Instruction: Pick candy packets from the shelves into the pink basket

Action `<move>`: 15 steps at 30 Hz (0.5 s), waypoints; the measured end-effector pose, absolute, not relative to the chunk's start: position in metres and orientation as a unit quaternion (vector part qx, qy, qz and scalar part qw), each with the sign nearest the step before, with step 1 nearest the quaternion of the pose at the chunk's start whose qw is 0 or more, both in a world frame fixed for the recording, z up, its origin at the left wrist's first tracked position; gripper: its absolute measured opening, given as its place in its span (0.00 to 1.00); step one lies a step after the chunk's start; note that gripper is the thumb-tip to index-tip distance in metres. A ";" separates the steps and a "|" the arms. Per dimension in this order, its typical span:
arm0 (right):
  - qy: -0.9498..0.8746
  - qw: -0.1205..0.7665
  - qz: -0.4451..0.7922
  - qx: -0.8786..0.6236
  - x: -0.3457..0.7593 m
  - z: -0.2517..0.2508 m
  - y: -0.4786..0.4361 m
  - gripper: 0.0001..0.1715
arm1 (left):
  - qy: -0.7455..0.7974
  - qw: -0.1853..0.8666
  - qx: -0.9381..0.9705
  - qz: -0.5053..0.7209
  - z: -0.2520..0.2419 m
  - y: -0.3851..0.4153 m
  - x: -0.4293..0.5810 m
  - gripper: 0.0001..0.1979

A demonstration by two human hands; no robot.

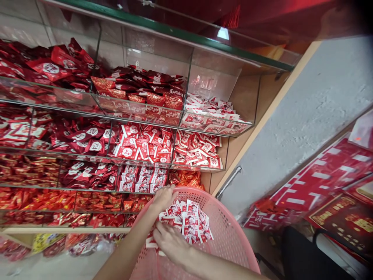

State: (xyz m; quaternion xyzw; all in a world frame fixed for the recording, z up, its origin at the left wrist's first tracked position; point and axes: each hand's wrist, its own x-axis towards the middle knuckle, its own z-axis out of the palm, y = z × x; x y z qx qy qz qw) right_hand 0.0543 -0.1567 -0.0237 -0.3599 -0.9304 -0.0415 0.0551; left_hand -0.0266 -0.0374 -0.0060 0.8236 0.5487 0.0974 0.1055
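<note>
A round pink plastic basket sits low in front of me, holding a heap of small red-and-white candy packets. My left hand reaches over the basket's far rim, its fingers curled down onto the packets at the pile's left edge. My right hand lies inside the basket at the near side of the pile, its fingers closed on several packets. Both forearms come in from the bottom of the view.
Tiered clear bins full of red wrapped sweets fill the shelving to the left and behind the basket. A grey wall stands to the right. Red printed boxes and cards lean at the far right.
</note>
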 end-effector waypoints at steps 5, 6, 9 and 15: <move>-0.922 0.090 -0.097 -0.365 0.047 -0.049 -0.162 0.10 | 0.546 0.095 0.827 0.099 -0.009 -0.037 -0.027 0.14; -0.919 0.097 -0.103 -0.368 0.046 -0.052 -0.163 0.10 | 0.548 0.094 0.825 0.098 -0.010 -0.037 -0.026 0.14; -0.908 0.109 -0.118 -0.386 0.047 -0.056 -0.165 0.10 | 0.551 0.091 0.823 0.099 -0.011 -0.037 -0.026 0.13; -0.904 0.131 -0.137 -0.383 0.050 -0.056 -0.164 0.12 | 0.550 0.093 0.824 0.100 -0.010 -0.039 -0.027 0.13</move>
